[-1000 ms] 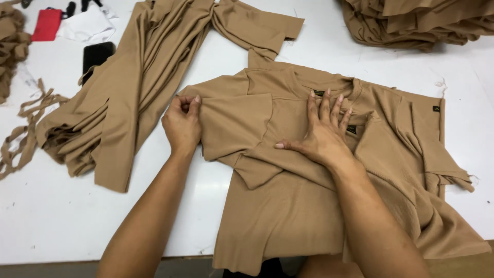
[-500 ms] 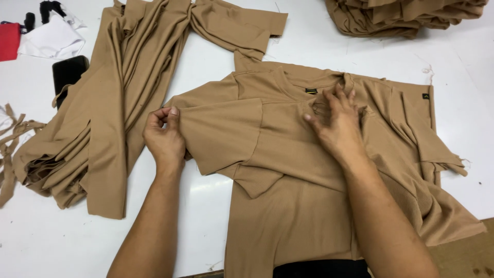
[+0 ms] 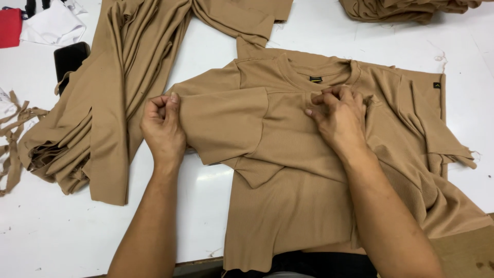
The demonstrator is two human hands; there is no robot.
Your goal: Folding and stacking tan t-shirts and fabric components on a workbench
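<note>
A view from above onto a white table covered with tan garments. At the far left edge lie loose strips of tan fabric trimmings. Along the top left corner sit a red object, a piece of white cloth, and a flat black phone partly tucked under fabric. Beside these, a thick pile of tan garments runs diagonally from the top of the table down to the left.

The person's left hand is just right of that pile. Its fingers are curled closed, pinching the folded left edge of a tan ribbed T-shirt where the sleeve is turned in over the body. The forearm reaches up from the bottom edge of the view.

The T-shirt lies flat in the middle of the table, neckline away from the person, hem hanging over the near edge. A small dark label shows inside the collar.

The right hand rests on the shirt's chest just below the collar, knuckles bent and fingertips gathered together, gripping a pinch of the cloth. To its right, the shirt's other side lies loosely folded and rumpled, with a small black tag near the sleeve edge.

At the top right corner sits another stack of folded tan garments.
</note>
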